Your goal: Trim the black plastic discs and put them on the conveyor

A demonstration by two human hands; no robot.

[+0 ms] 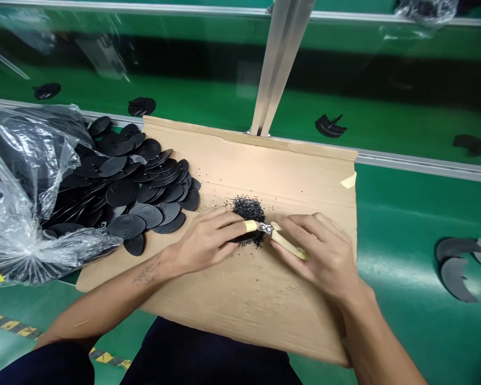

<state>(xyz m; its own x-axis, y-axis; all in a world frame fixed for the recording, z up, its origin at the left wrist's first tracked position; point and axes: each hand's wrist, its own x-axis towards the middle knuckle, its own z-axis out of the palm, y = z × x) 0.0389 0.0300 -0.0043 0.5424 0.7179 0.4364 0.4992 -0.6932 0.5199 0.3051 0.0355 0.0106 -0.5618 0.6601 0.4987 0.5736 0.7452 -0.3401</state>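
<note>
A: How are the hands?
B: Over the flat brown cardboard sheet's (232,305) middle, the left hand (206,238) pinches a thin black plastic piece (246,237), its fingers hiding most of it. The right hand (324,251) is curled around metal-headed pliers with pale yellow handles (291,247); whether they touch the piece, I can't tell.
A: And around them?
B: Loose black clippings (247,207) heap mid-sheet. Overlapping black oval discs (144,182) cover the sheet's left side, beside a clear crinkled plastic bag (36,214). Dark crescent pieces (457,278) lie right of the sheet.
</note>
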